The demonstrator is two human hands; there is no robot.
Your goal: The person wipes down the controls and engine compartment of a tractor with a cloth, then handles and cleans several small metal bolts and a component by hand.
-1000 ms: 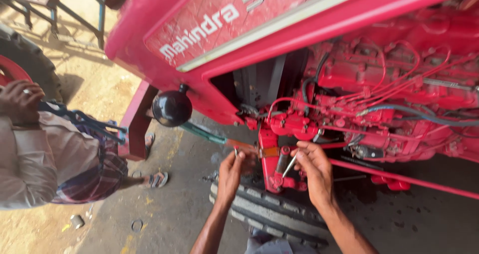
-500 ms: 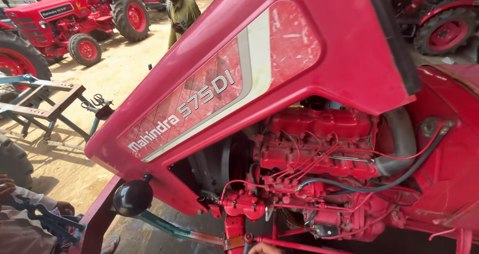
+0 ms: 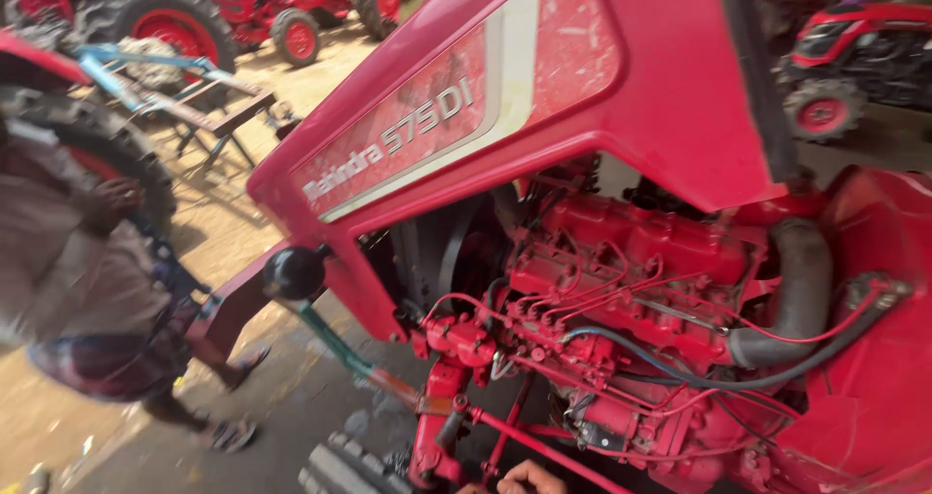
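So compared with half a second back the view has swung a bit lower and to the right, and fingers are poking back into the bottom edge; a second ago both hands were fully in view working low on the engine. Right now just the knuckles of one hand (image 3: 529, 477) show, right beside the red-painted steel linkage rod (image 3: 544, 445) that slants under the red cast engine block with its thin red fuel pipes (image 3: 631, 290). Can't tell which hand it is, how far it's open, or whether it's gripping anything, since it's cut off by the frame. The other hand isn't visible at all. If you're fiddling down there, I'd say keep your eyes on the fitting, not up on the raised red sheet-metal hood with the white stripe (image 3: 505, 96). The round black knob on a green lever (image 3: 294, 272) hangs left, and a bystander in a pale shirt (image 3: 68, 261) stands near it.
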